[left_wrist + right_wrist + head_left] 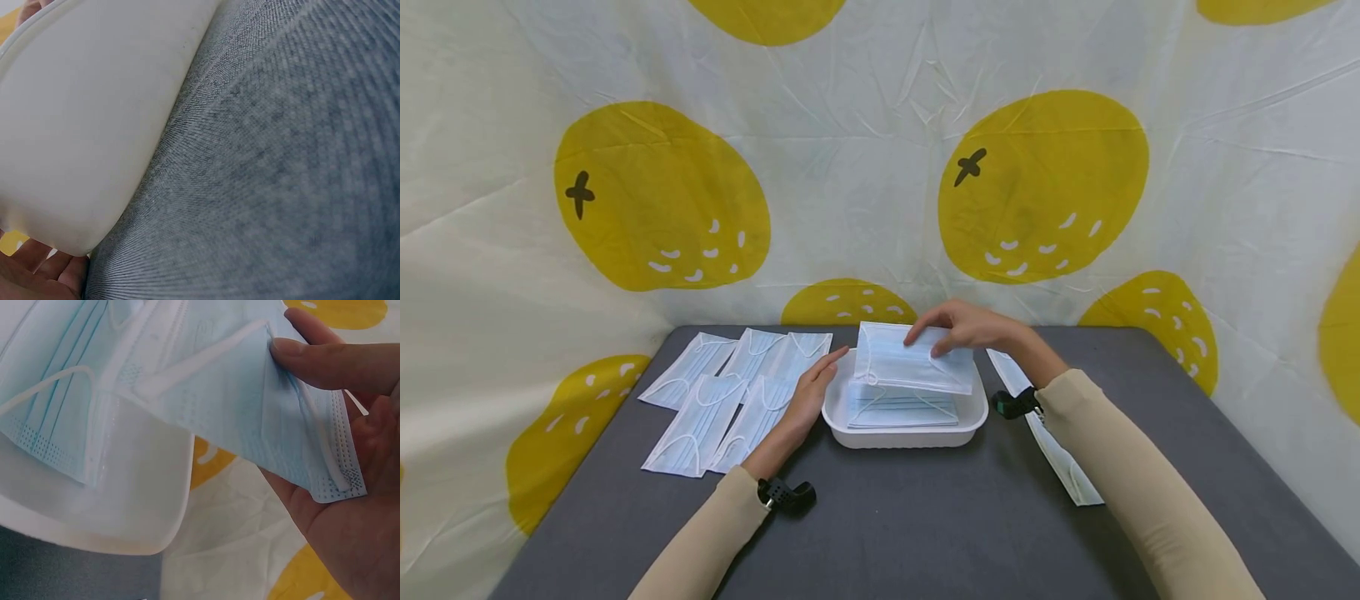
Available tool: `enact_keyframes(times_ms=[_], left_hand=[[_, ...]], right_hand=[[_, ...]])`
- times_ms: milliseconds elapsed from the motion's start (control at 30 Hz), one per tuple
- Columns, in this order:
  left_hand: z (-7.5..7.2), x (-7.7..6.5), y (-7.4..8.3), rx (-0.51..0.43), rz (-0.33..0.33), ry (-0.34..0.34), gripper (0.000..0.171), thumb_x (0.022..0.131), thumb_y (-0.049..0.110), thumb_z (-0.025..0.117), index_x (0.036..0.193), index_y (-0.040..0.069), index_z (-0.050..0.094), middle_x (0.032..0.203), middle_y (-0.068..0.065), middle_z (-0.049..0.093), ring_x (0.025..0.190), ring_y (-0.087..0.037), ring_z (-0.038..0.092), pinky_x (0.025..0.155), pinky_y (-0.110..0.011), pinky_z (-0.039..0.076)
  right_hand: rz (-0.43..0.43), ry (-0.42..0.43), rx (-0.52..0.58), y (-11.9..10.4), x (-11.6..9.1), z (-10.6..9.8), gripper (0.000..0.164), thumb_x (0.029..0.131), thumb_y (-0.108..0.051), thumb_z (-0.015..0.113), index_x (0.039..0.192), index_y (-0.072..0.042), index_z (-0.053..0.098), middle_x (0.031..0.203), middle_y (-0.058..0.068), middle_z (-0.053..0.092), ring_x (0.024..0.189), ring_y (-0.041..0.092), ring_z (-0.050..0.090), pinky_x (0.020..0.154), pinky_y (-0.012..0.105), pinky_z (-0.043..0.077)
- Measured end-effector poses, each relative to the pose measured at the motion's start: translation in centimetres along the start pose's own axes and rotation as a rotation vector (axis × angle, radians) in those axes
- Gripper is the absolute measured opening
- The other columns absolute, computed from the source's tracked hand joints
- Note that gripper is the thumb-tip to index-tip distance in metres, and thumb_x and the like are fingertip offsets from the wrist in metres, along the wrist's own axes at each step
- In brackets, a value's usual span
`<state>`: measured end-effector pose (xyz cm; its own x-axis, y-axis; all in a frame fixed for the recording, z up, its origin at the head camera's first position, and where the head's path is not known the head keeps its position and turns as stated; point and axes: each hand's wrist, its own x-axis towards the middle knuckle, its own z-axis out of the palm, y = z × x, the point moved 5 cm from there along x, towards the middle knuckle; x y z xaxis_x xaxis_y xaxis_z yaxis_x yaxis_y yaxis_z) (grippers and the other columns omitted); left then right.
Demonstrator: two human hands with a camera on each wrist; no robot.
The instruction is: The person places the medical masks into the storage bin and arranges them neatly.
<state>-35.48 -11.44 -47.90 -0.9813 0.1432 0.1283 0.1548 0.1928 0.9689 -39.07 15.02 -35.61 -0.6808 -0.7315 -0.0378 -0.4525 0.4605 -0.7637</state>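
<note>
A pale blue face mask (887, 358) is pinched between the thumb and fingers of my right hand (966, 327). It hangs over a white plastic tray (906, 438), above another pleated mask (902, 410) lying inside. In the right wrist view the thumb presses the held mask (240, 419) near its end, by the white ear loop. My left hand (807, 402) rests along the tray's left side with its fingers extended. Only some of its fingers (56, 265) show in the left wrist view, against the tray's end wall (94, 112).
Several face masks (696, 429) lie spread on the dark grey table (880, 533) left of the tray. On the right, more mask material (1060, 458) lies partly under my right forearm. A white curtain with yellow fruit prints (850, 167) hangs behind the table.
</note>
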Motion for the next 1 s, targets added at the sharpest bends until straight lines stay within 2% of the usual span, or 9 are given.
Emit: enact_keyframes(times_ms=[167,333,433,600,1000], left_hand=[[0.0,0.1,0.1,0.000,-0.005,-0.001,0.043,0.113,0.028,0.037,0.154,0.022,0.050,0.164,-0.002,0.043,0.159,-0.024,0.026,0.131,-0.052,0.015],[0.1,0.1,0.2,-0.009,-0.007,0.000,0.044,0.113,0.027,0.037,0.155,0.018,0.049,0.165,-0.005,0.042,0.159,-0.025,0.026,0.132,-0.051,0.013],[0.1,0.1,0.2,-0.015,-0.005,-0.003,0.045,0.113,0.026,0.037,0.156,0.016,0.048,0.165,-0.006,0.041,0.159,-0.026,0.026,0.132,-0.051,0.012],[0.1,0.1,0.1,-0.007,0.002,0.000,0.044,0.113,0.026,0.037,0.155,0.018,0.049,0.164,-0.004,0.044,0.158,-0.025,0.028,0.132,-0.051,0.015],[0.0,0.2,0.1,-0.017,0.006,-0.001,0.043,0.113,0.026,0.039,0.154,0.020,0.051,0.163,-0.002,0.045,0.158,-0.023,0.029,0.131,-0.050,0.016]], right_hand=[[-0.016,-0.085,0.004,0.2,0.9,0.9,0.036,0.086,0.000,0.071,0.120,-0.009,0.077,0.128,0.008,0.073,0.119,0.023,0.060,0.106,0.037,0.045],[-0.030,-0.170,-0.018,0.8,1.6,1.8,0.038,0.085,0.002,0.070,0.121,-0.009,0.076,0.129,0.009,0.073,0.123,0.023,0.060,0.110,0.041,0.044],[-0.039,-0.204,-0.033,1.0,2.0,2.3,0.040,0.084,0.002,0.071,0.122,-0.008,0.075,0.129,0.009,0.072,0.125,0.023,0.061,0.112,0.044,0.044],[-0.051,-0.259,-0.014,1.0,2.6,3.0,0.042,0.085,0.005,0.072,0.126,-0.003,0.072,0.133,0.013,0.070,0.129,0.025,0.058,0.117,0.048,0.041],[0.019,-0.332,0.074,1.4,3.6,4.1,0.048,0.083,0.008,0.072,0.130,0.001,0.069,0.137,0.014,0.068,0.133,0.023,0.055,0.116,0.043,0.043]])
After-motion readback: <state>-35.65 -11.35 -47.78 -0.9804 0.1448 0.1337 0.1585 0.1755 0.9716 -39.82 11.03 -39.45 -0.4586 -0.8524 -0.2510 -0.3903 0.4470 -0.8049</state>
